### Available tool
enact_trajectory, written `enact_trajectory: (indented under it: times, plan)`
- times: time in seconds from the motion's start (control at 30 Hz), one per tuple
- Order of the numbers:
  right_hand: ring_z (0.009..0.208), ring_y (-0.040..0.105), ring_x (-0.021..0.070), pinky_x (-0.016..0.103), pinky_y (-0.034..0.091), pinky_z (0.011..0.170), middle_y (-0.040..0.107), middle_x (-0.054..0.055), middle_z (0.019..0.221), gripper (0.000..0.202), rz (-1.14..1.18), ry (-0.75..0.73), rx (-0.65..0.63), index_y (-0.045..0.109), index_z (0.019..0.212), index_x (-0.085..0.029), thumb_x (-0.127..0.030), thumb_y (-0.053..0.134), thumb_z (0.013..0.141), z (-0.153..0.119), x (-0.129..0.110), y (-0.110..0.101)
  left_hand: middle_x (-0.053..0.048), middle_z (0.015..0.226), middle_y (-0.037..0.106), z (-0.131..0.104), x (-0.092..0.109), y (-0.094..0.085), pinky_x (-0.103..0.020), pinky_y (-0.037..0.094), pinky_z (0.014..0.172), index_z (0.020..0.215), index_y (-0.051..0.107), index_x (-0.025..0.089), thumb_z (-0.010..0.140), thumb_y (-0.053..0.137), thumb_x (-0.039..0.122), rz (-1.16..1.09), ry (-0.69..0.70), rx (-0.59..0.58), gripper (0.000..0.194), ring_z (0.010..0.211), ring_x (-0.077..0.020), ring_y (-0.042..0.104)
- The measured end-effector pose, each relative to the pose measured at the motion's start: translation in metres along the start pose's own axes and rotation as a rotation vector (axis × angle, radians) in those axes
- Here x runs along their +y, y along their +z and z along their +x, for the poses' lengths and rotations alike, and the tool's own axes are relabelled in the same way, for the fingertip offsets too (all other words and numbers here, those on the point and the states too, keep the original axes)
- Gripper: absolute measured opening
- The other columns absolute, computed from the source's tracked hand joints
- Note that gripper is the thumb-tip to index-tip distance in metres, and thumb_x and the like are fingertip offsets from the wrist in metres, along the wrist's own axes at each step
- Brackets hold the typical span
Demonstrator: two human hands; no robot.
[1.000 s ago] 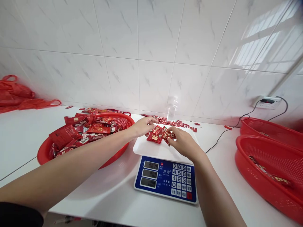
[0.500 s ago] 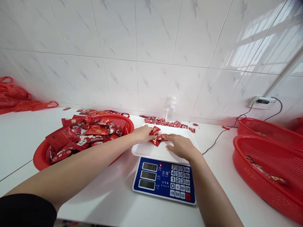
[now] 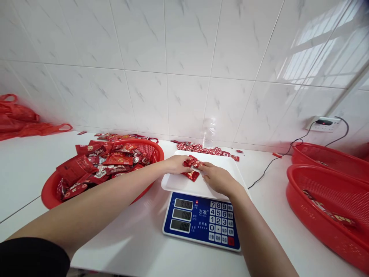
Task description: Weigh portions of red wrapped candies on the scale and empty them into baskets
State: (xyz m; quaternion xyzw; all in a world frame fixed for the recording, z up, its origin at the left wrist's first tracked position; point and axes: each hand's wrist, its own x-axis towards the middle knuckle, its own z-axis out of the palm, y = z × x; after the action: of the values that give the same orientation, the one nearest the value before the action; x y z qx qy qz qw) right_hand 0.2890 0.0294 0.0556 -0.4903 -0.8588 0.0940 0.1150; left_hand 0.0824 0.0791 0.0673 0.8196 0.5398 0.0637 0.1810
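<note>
My left hand (image 3: 176, 164) is closed on small red snack packets (image 3: 191, 161) above the white tray (image 3: 173, 183) of a digital scale (image 3: 198, 222). From the other side, my right hand (image 3: 215, 176) pinches the right end of the same packets, thumb and fingers near each other. One red packet (image 3: 192, 176) with gold print lies on the tray just below the hands. The scale's blue panel has three lit displays and a number keypad. Parts of the packets are hidden by my fingers.
Left of the scale, a red basket (image 3: 49, 194) is heaped with red packets. Loose packets (image 3: 198, 148) lie along the tiled wall. Red baskets (image 3: 300, 181) stand at the right, and a black cord (image 3: 266, 173) runs to a wall socket (image 3: 323, 124). Red plastic bags (image 3: 20, 119) lie far left.
The packets between my hands have tilted, and my fingers have shifted slightly on them. The packet below shows more. The top display reading has changed.
</note>
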Motion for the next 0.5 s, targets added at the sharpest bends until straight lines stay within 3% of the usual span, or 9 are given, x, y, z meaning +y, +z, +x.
enact_trajectory:
  times: [0.1,0.23,0.4,0.5]
  plan:
    - [0.116,0.056,0.0249,0.039,0.047,0.091,0.048,0.005,0.140,0.046,0.034,-0.012,0.080,0.045,0.137,-0.031,-0.025,0.042,0.091,0.000,-0.002,-0.001,-0.004,0.105,0.068,-0.003,0.004,-0.002,-0.028,0.043,0.076,0.119,0.058,0.023,0.075,0.059,0.049,-0.085,-0.014,0.014,0.051,0.093,-0.0214,0.061]
    - [0.117,0.056,0.0231,0.039,0.046,0.093,0.052,0.004,0.138,0.041,0.080,-0.027,0.192,0.048,0.133,-0.030,-0.031,0.042,0.093,-0.006,0.000,-0.008,-0.005,0.101,0.066,-0.013,-0.006,-0.025,-0.026,0.045,0.066,0.125,0.055,0.022,0.076,0.058,0.045,-0.219,-0.147,0.065,0.054,0.079,-0.0177,0.061]
    - [0.111,0.060,0.0233,0.042,0.050,0.088,0.059,0.002,0.130,0.039,0.145,-0.023,0.284,0.050,0.131,-0.030,-0.038,0.042,0.093,-0.017,0.002,-0.019,-0.005,0.094,0.066,-0.039,-0.052,-0.064,-0.023,0.043,0.060,0.120,0.057,0.017,0.075,0.055,0.027,-0.343,-0.316,0.290,0.045,0.068,-0.0133,0.058]
    - [0.108,0.062,0.0229,0.042,0.052,0.084,0.061,0.001,0.127,0.039,0.156,0.001,0.318,0.050,0.130,-0.032,-0.040,0.042,0.092,-0.023,0.002,-0.024,-0.003,0.085,0.067,-0.059,-0.086,-0.075,-0.023,0.044,0.062,0.108,0.063,0.016,0.071,0.056,0.022,-0.232,-0.391,0.284,0.038,0.070,-0.0149,0.060]
